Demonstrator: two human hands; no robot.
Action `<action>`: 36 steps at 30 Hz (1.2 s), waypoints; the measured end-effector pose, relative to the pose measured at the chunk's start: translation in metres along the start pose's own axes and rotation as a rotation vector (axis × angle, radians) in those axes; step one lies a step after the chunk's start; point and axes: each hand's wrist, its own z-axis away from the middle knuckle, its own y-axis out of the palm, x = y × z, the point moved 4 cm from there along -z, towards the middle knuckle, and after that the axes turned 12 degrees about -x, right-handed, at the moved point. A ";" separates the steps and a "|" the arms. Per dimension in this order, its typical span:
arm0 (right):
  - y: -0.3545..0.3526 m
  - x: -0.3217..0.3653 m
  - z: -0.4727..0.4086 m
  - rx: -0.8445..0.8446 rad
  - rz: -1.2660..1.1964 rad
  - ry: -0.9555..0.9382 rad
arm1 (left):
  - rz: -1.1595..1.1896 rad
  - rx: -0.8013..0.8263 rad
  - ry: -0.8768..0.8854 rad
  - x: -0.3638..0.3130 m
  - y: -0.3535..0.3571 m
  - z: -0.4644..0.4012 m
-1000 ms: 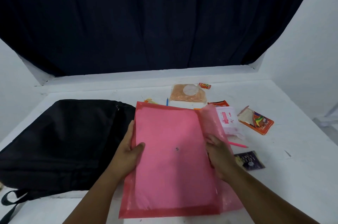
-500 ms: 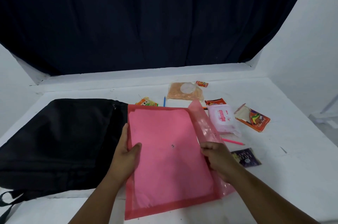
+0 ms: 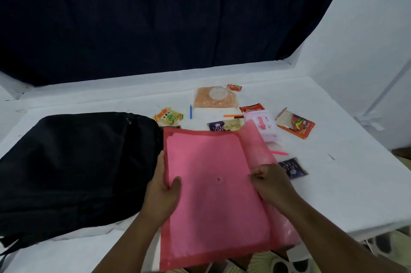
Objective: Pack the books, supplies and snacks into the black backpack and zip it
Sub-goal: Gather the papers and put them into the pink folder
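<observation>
1. The left hand (image 3: 163,190) grips the left edge of the pink folder (image 3: 213,194): thumb on top, fingers curled beneath.
2. The right hand (image 3: 270,182) pinches the folder's loose flap (image 3: 255,145) with curled fingers, near the snap (image 3: 218,179); the flap stands up, not yet pressed shut.
3. The folder lies between the hands, its near edge hanging past the table (image 3: 333,183) edge.
4. Just left of the left fingers lies the backpack (image 3: 73,168), flat; I cannot tell whether its zip is open.
5. Progress, by my judgement: early. Beyond the fingers, snacks (image 3: 214,98), pens (image 3: 190,111) and packets (image 3: 294,124) lie unpacked.
6. Room: bare table right of the right hand gives space; the backpack touches the folder's left edge, so a short slide leftward would reach it.
</observation>
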 end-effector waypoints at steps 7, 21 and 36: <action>-0.002 -0.008 0.019 -0.055 0.070 0.050 | -0.371 -0.050 0.421 0.023 0.026 0.009; 0.002 -0.002 0.027 -0.111 0.245 -0.129 | -0.454 0.105 0.512 0.042 0.026 0.005; 0.009 -0.014 0.002 0.024 0.604 -0.366 | -0.460 0.120 0.683 0.032 0.039 0.007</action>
